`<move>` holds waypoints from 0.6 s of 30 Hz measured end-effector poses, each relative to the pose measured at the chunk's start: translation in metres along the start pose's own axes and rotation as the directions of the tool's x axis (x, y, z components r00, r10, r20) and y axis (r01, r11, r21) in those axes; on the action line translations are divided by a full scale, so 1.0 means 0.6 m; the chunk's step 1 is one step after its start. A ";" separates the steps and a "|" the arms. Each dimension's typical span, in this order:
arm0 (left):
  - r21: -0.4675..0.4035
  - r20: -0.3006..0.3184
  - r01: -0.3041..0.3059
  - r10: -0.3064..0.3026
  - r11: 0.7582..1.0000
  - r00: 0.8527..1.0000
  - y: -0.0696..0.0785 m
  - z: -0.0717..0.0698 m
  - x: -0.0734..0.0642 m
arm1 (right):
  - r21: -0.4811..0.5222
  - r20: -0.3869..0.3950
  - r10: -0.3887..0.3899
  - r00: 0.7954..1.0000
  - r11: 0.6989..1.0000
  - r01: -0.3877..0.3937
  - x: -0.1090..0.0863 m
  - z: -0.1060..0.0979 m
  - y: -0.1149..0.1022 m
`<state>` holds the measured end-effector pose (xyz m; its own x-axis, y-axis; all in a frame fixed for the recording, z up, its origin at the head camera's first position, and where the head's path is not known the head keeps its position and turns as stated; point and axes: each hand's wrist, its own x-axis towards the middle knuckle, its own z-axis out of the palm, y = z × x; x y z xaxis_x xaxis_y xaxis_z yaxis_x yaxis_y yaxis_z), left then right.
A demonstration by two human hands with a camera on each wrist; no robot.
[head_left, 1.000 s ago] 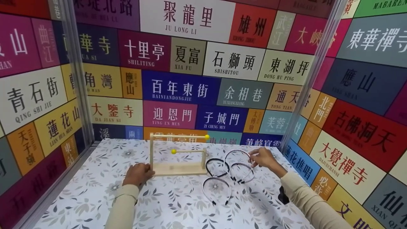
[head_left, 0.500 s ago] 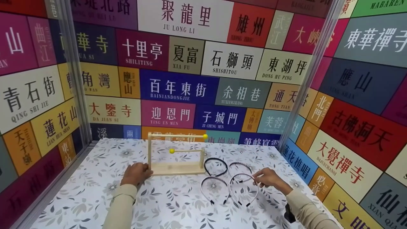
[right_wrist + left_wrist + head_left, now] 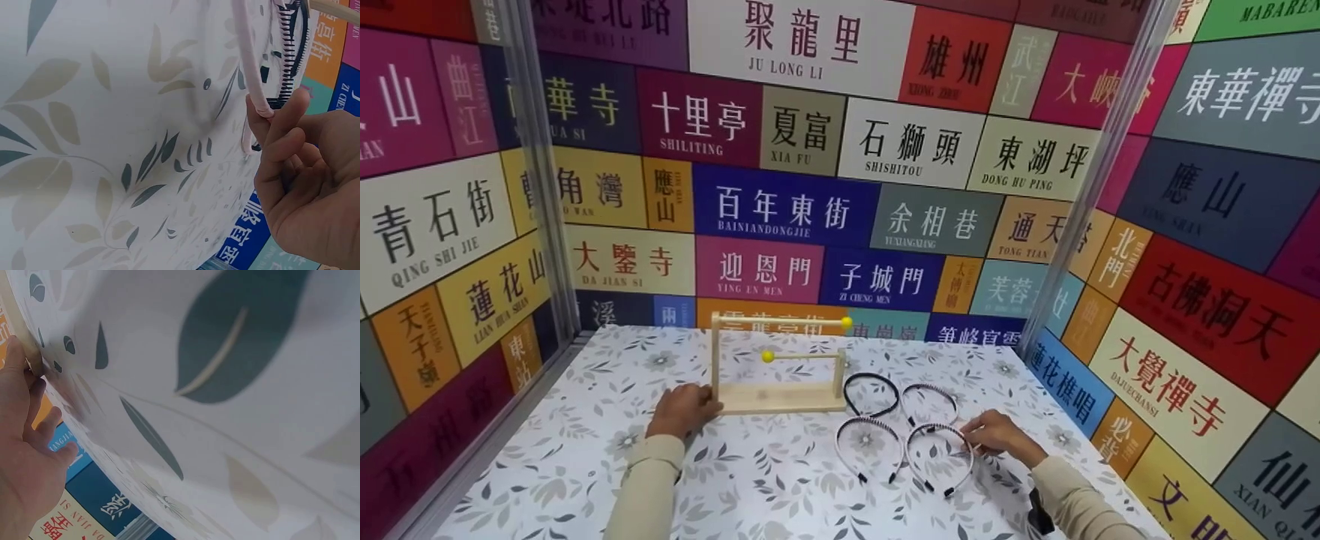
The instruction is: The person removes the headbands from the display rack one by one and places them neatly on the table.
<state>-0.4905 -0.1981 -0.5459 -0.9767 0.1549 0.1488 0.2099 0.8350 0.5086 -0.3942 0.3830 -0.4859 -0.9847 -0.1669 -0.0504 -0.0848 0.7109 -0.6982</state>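
My right hand (image 3: 1001,435) pinches the side of a pale pink toothed headband (image 3: 252,56) between thumb and fingers, low over the table's near right part. A second pale headband (image 3: 870,420) lies just left of it. Behind them are a black headband (image 3: 871,375) and another pale headband (image 3: 928,387). My left hand (image 3: 682,411) grips the left end of a wooden stand (image 3: 780,399), at the foot of its taller post. The stand's two horizontal rods end in yellow balls, and no headband hangs on them.
The table (image 3: 765,480) has a white cloth with grey leaf prints. Close behind it rises a wall of coloured name panels (image 3: 784,202), with side walls left and right. A black object (image 3: 1039,514) shows beside my right sleeve.
My right hand has brought the held headband from beside the back pale one toward me and lowered it next to the front pale headband. The left hand and the stand stay put.
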 end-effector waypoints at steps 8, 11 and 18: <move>-0.005 -0.005 -0.002 0.002 1.000 1.000 0.008 -0.006 -0.001 | -0.040 -0.114 -0.041 0.993 0.999 0.037 0.005 0.012 0.022; 0.000 -0.015 -0.012 0.012 1.000 1.000 0.007 -0.004 -0.003 | -0.075 -0.155 -0.048 0.987 0.996 0.036 0.005 0.017 0.025; 0.031 -0.052 -0.051 0.053 0.998 0.997 -0.001 0.006 0.002 | -0.090 -0.172 -0.057 0.983 0.995 0.042 0.003 0.024 0.038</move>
